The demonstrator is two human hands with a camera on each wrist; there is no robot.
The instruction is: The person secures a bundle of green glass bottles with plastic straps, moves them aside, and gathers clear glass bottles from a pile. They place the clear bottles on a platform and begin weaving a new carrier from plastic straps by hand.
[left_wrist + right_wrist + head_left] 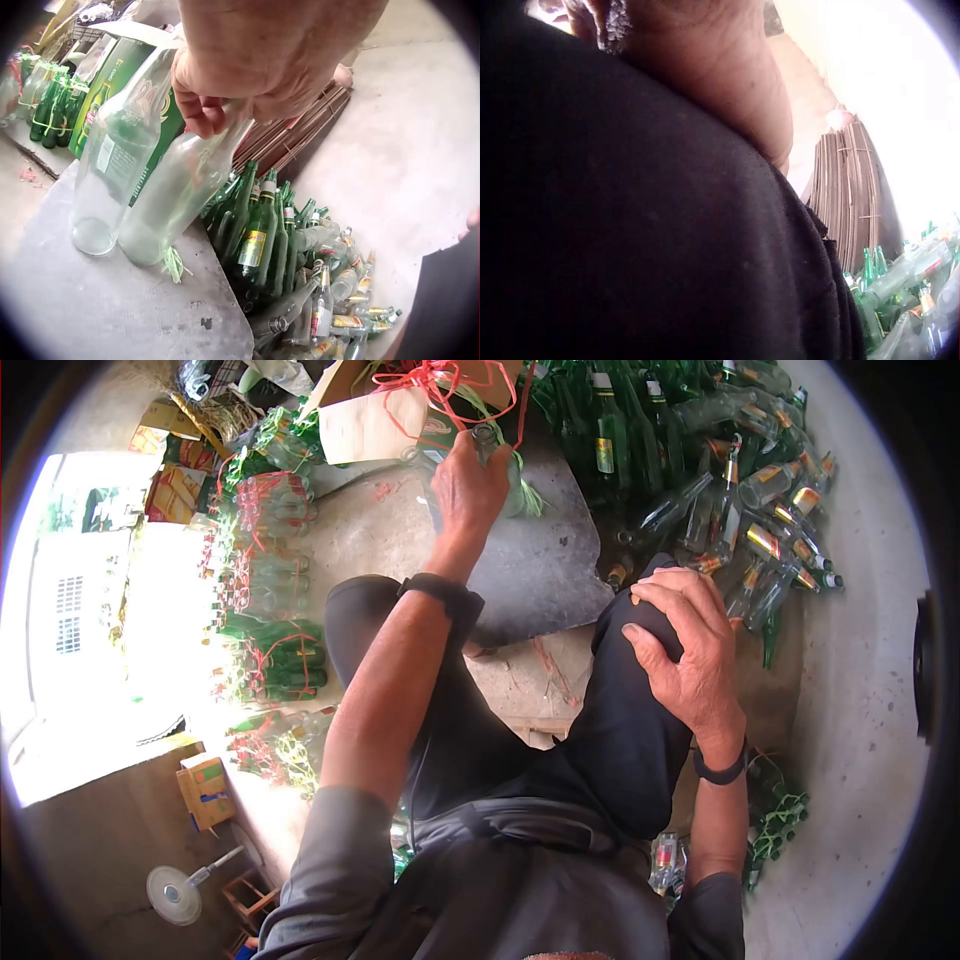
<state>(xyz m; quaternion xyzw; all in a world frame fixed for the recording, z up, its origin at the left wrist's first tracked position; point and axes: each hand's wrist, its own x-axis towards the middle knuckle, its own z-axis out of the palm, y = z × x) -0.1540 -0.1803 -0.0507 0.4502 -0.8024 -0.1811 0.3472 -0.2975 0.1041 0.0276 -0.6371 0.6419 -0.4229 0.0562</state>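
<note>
My left hand (468,480) reaches forward and grips the neck of a clear glass bottle (180,195) standing tilted on a grey slab (90,300). A second clear bottle (112,157) stands right beside it, touching it. In the left wrist view my fingers (202,112) curl round the neck of the right-hand bottle; whether they also hold the other I cannot tell. My right hand (680,645) rests on my right knee (640,700), fingers draped over the black trouser cloth (630,225), holding nothing.
A heap of green and clear bottles (720,480) lies to the right of the slab (540,560). Bundles of bottles tied with red string (270,520) line the left. A cardboard box (370,415) with loose red string (440,385) stands ahead. A small fan (175,895) sits low left.
</note>
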